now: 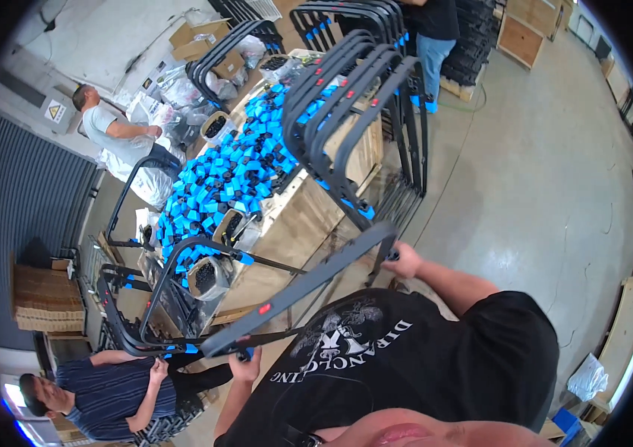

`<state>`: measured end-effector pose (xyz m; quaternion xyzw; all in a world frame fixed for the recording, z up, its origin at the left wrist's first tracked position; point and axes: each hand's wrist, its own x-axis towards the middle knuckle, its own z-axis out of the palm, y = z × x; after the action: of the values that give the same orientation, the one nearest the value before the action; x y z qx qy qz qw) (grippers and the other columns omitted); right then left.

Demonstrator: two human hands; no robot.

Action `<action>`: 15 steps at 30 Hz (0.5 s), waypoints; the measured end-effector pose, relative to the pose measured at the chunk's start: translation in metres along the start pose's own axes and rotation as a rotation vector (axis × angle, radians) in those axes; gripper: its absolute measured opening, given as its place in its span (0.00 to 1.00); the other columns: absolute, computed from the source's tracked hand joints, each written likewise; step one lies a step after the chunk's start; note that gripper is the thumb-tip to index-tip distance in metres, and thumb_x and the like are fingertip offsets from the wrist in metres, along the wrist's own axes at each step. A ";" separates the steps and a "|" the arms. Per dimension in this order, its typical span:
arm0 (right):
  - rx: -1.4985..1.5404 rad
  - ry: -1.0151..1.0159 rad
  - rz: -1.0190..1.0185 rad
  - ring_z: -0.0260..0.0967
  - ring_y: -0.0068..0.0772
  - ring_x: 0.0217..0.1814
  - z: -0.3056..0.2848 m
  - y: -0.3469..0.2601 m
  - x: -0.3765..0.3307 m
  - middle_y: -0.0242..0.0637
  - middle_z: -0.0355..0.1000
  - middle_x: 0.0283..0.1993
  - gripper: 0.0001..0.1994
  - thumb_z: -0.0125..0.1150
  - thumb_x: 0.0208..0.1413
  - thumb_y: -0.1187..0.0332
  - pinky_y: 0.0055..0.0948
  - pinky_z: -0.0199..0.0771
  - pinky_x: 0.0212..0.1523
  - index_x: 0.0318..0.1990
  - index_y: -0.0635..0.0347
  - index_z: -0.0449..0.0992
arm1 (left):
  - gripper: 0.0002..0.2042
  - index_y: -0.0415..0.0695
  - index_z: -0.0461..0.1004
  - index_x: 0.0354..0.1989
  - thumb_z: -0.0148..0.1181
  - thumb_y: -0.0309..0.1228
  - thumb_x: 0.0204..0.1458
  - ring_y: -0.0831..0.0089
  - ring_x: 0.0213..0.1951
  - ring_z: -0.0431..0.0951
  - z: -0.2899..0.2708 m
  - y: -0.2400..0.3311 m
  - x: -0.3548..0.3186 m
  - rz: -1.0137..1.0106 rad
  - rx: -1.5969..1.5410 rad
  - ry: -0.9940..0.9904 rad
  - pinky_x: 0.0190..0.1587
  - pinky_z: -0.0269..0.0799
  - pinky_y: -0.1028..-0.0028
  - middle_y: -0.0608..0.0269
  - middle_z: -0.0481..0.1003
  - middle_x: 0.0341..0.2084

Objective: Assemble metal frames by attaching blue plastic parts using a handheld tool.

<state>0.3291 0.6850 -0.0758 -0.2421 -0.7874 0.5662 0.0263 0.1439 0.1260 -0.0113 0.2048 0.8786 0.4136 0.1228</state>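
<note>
In front of my chest I hold a black U-shaped tube frame [303, 289] with a small red mark on its broad crossbar. My left hand [246, 365] is closed round the frame near the crossbar's lower left end. At the other end, my right hand [404, 261] grips the frame too, the fingers partly hidden by it. Beyond the frame stands a wooden worktable [309, 216] heaped with blue and black plastic parts [216, 175]. A tub of small black pieces [206, 279] sits at its near left corner.
Several similar black frames [346, 112] lean in a row at the table's right end. A person in a striped shirt [119, 398] handles another frame at lower left. One person [111, 130] stands behind the table, another [434, 45] at the back. Concrete floor [525, 194] stretches right.
</note>
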 end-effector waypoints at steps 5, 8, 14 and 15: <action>0.079 0.231 -0.056 0.74 0.31 0.50 -0.159 -0.008 -0.015 0.38 0.78 0.46 0.22 0.75 0.46 0.61 0.33 0.72 0.55 0.47 0.61 0.79 | 0.14 0.38 0.75 0.42 0.71 0.28 0.49 0.76 0.37 0.77 0.073 0.134 0.065 -0.099 -0.095 -0.088 0.43 0.74 0.71 0.65 0.78 0.35; 0.401 0.239 -0.159 0.73 0.29 0.48 -0.236 -0.037 -0.028 0.33 0.77 0.45 0.23 0.76 0.46 0.63 0.32 0.72 0.53 0.49 0.61 0.77 | 0.15 0.39 0.75 0.44 0.70 0.28 0.50 0.75 0.38 0.77 0.109 0.196 0.100 0.051 -0.227 -0.101 0.43 0.74 0.71 0.63 0.78 0.38; 0.177 0.526 -0.204 0.67 0.20 0.37 -0.279 -0.044 -0.054 0.26 0.73 0.35 0.12 0.71 0.52 0.67 0.26 0.71 0.41 0.40 0.59 0.76 | 0.14 0.39 0.74 0.46 0.66 0.25 0.52 0.76 0.37 0.76 0.147 0.255 0.131 0.119 -0.282 -0.170 0.42 0.74 0.73 0.62 0.77 0.41; 0.179 0.531 -0.200 0.67 0.20 0.37 -0.279 -0.037 -0.052 0.26 0.73 0.35 0.12 0.71 0.52 0.67 0.26 0.71 0.41 0.40 0.59 0.76 | 0.14 0.39 0.74 0.46 0.66 0.25 0.51 0.77 0.36 0.76 0.151 0.258 0.132 0.111 -0.250 -0.185 0.41 0.74 0.73 0.62 0.77 0.40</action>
<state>0.4502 0.9001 0.0693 -0.2995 -0.7198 0.5451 0.3083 0.1521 0.4377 0.0884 0.2731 0.7927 0.5051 0.2046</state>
